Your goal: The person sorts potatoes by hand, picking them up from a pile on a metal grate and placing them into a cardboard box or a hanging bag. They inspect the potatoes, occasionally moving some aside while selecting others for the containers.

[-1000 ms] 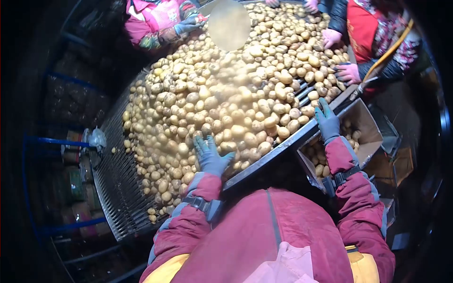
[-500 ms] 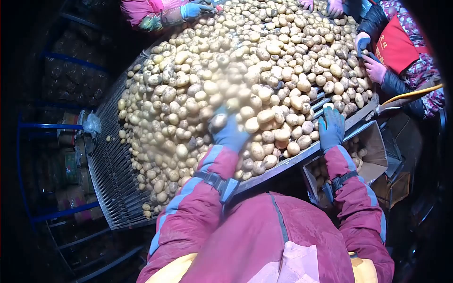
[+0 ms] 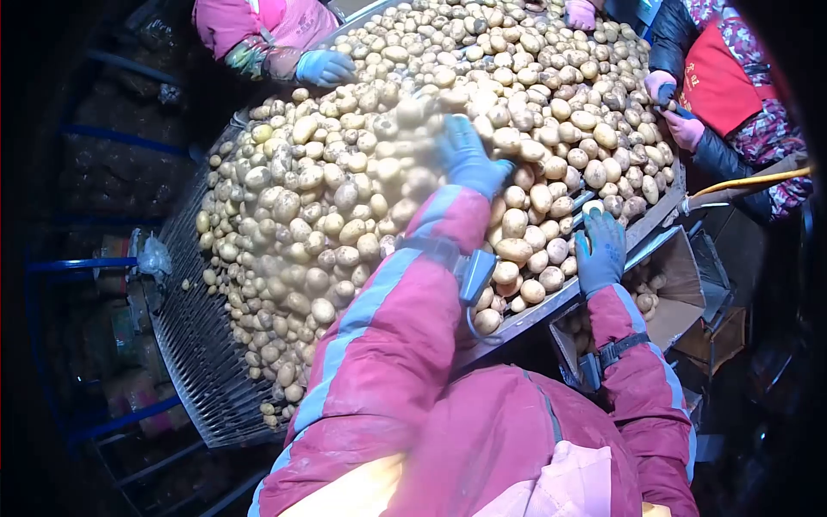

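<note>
Loose potatoes cover a metal slatted sorting table. My left hand, in a blue glove, reaches into the middle of the pile with its fingers stretched out. Potatoes lie around and beyond it, some smeared by motion. At the table's near right edge is my gloved right hand, palm down, fingers pointing away from me. A pale potato is right at its fingertips, beside some bare slats. The undersides of both hands are hidden.
Cardboard boxes with potatoes stand below the near right edge. A co-worker's blue glove rests at the far left; another's gloved hands are at the right. A yellow hose runs off right. Blue racks stand at left.
My left hand has moved forward and right across the pile, with potatoes shifting about it. My right hand stays near the edge. The far-left co-worker's hand has moved left.
</note>
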Available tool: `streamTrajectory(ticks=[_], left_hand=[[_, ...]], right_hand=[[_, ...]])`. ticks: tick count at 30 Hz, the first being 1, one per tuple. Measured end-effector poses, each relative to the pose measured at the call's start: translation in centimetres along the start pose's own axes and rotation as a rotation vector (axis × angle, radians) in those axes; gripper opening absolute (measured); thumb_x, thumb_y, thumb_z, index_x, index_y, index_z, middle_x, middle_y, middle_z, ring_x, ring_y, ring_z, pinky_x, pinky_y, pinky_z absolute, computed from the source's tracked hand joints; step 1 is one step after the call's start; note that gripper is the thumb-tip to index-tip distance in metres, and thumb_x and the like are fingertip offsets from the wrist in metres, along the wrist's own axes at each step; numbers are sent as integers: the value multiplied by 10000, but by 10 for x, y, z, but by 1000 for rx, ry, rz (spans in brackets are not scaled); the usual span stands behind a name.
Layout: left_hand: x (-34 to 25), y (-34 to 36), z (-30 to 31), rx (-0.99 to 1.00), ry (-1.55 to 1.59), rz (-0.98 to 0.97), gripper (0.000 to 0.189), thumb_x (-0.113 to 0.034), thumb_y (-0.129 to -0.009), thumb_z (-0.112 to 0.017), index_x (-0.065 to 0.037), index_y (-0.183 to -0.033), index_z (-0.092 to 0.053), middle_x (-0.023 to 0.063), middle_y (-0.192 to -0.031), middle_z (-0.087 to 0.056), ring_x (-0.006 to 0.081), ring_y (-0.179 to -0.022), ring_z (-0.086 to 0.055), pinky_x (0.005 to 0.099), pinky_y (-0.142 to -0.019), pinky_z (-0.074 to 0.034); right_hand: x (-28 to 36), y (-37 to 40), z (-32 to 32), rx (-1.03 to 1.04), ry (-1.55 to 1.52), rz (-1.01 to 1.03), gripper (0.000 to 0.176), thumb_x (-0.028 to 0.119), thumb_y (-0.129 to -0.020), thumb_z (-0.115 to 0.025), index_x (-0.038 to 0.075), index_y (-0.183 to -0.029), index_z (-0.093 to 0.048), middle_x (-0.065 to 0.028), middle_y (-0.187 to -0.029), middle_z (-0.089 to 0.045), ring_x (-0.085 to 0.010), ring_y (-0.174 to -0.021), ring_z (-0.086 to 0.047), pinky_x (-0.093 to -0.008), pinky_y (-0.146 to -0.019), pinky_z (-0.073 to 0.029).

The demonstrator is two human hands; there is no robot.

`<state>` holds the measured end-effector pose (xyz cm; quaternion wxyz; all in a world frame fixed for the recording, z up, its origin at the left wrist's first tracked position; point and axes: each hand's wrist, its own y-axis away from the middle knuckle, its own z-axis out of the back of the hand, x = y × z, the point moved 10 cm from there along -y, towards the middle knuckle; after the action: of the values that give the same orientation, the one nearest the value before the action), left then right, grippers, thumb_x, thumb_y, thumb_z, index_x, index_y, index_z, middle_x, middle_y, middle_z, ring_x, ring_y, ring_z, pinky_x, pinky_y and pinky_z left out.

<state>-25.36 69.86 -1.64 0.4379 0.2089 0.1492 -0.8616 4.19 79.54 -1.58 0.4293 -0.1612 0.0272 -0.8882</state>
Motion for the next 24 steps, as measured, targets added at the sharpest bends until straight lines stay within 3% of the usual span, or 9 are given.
streamTrajectory(ticks=[2, 5, 9, 12, 15, 17, 20, 23, 24], left_hand=[[-17, 19, -4, 216, 30, -137, 1172, -545, -743, -814, -36, -1607, -209, 233, -1682, -109, 498, -1534, -32, 511, -1265, -106], [-5, 81, 71, 81, 350, -287, 884, -385, -797, -827, -38, -1512, -438, 256, -1608, -307, 382, -1526, -237, 434, -1238, -239], [107, 150, 206, -340, 73, -151, 683, -161, -802, -818, 18, -1394, -529, 227, -1404, -511, 355, -1360, -448, 452, -1188, -326], [218, 211, 271, -412, -41, 315, 774, -296, -849, -796, -34, -1485, -442, 250, -1553, -375, 386, -1470, -310, 482, -1205, -282], [287, 225, 256, -416, -152, 411, 801, -400, -869, -777, -65, -1508, -430, 234, -1595, -327, 404, -1495, -249, 493, -1214, -257], [268, 209, 252, -270, -191, 618, 810, -486, -876, -752, -91, -1512, -441, 193, -1590, -371, 422, -1508, -202, 507, -1218, -235], [273, 195, 238, -262, -429, 607, 892, -595, -850, -722, -138, -1549, -408, 174, -1535, -475, 447, -1510, -182, 514, -1222, -218], [277, 183, 235, -239, -509, 675, 927, -755, -852, -584, -274, -1598, -316, 154, -1650, -282, 393, -1534, -132, 563, -1215, -215], [272, 178, 229, -130, -427, 729, 990, -745, -845, -600, -238, -1621, -252, 180, -1647, -279, 382, -1562, -48, 561, -1237, -164]], right_hand=[[1, 0, -2, -3, 13, 14, 419, 271, -942, -638, 73, -1310, -649, -116, -1442, -576, -338, -1365, -473, -483, -1191, -289], [6, -3, 3, -41, -8, 39, 355, 254, -909, -642, 42, -1191, -679, -127, -1379, -599, -349, -1295, -497, -486, -1133, -329], [7, 3, 6, -151, 9, 109, 347, 245, -903, -639, 41, -1181, -675, -129, -1364, -600, -346, -1273, -498, -485, -1107, -345], [8, 3, 5, -139, 22, 98, 353, 251, -903, -637, 41, -1185, -673, -127, -1365, -598, -341, -1270, -493, -478, -1108, -343], [10, 3, 5, -123, 29, 88, 357, 256, -902, -636, 42, -1185, -673, -130, -1354, -598, -337, -1246, -499, -475, -1090, -351], [11, 2, 6, -120, 42, 90, 356, 260, -902, -637, 42, -1181, -674, -133, -1346, -598, -337, -1223, -505, -475, -1074, -359], [10, 1, 4, -100, 60, 85, 354, 265, -904, -636, 39, -1173, -677, -137, -1348, -596, -340, -1221, -505, -473, -1075, -359], [9, 2, 3, -101, 64, 91, 351, 268, -907, -635, 36, -1166, -681, -134, -1352, -597, -339, -1237, -500, -471, -1079, -356], [10, 1, 3, -103, 75, 98, 351, 268, -907, -635, 36, -1166, -681, -132, -1352, -597, -339, -1243, -498, -471, -1081, -355]])
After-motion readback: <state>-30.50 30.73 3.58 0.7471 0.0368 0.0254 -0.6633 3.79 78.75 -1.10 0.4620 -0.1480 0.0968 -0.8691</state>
